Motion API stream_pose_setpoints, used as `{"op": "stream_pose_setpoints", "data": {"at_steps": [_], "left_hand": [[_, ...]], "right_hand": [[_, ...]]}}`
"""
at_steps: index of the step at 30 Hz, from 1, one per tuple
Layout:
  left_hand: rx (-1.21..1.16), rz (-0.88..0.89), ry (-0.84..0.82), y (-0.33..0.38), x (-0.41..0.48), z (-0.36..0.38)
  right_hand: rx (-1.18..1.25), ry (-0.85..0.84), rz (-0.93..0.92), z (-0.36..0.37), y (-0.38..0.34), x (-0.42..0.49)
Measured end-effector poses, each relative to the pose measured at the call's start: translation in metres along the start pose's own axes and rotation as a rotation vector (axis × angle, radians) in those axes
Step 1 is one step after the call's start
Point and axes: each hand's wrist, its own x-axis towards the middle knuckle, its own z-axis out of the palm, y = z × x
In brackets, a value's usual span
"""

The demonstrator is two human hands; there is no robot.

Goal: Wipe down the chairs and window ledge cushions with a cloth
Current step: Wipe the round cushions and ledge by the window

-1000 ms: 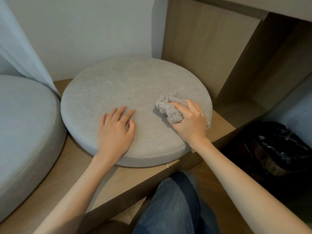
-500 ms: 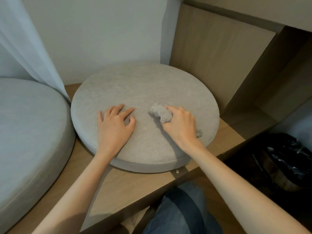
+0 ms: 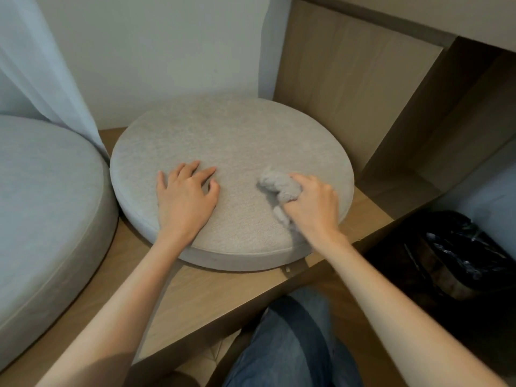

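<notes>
One wide-angle view comes from the person's head, facing forward and steeply down onto the round cushion [image 3: 237, 146] on the wooden ledge [image 3: 212, 300]. It sits close. Both forearms enter from the bottom edge, the left hand [image 3: 184, 202] and right hand [image 3: 312, 205] lie mid-frame, and the wall [image 3: 167, 51] fills the top.

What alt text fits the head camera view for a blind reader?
A person's right hand grips a bunched grey cloth on a round grey cushion, while the left hand rests on the cushion beside it. The cushion sits on a wooden ledge, next to a second cushion.
</notes>
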Motion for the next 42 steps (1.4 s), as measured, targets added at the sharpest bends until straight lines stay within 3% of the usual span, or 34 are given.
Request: {"op": "stream_pose_setpoints", "data": {"at_steps": [2,5,9,11,13,19,25,28,31,34,37,39,42], "left_hand": [[-0.001,0.002,-0.009,-0.001,-0.001,-0.002],[-0.015,0.030,-0.029,-0.003,-0.002,-0.006],[-0.021,0.055,-0.029,-0.019,-0.008,-0.011],[-0.035,0.027,0.002,-0.031,-0.010,-0.014],[-0.036,0.004,0.017,-0.037,-0.010,-0.015],[-0.049,0.005,0.022,-0.040,-0.009,-0.016],[-0.137,0.009,-0.034,-0.067,-0.006,-0.032],[-0.119,-0.033,-0.081,-0.074,0.000,-0.031],[-0.181,-0.096,-0.001,-0.071,0.001,-0.025],[-0.265,-0.154,0.101,-0.065,-0.002,-0.020],[-0.436,-0.206,0.170,-0.067,-0.005,-0.023],[-0.553,-0.264,0.180,-0.073,-0.007,-0.029],[-0.548,-0.287,0.124,-0.087,-0.006,-0.038]], "right_hand": [[0.110,-0.071,-0.151,0.007,-0.022,-0.027],[0.067,-0.093,-0.328,0.002,-0.019,-0.041],[-0.083,-0.010,-0.140,-0.015,0.020,-0.008],[-0.056,0.043,0.015,-0.018,0.027,0.000],[-0.001,0.022,0.048,-0.011,0.014,-0.007],[0.120,-0.093,-0.234,0.013,-0.052,-0.053],[-0.005,-0.073,-0.480,0.002,-0.028,-0.045],[-0.049,-0.044,-0.344,-0.007,-0.008,-0.030],[-0.022,-0.013,-0.180,-0.004,-0.011,-0.026],[0.044,-0.065,-0.241,0.015,-0.047,-0.044],[0.090,-0.055,-0.418,0.039,-0.083,-0.059],[0.099,-0.052,-0.465,0.052,-0.103,-0.053],[0.088,-0.066,-0.476,0.067,-0.124,-0.030]]}}
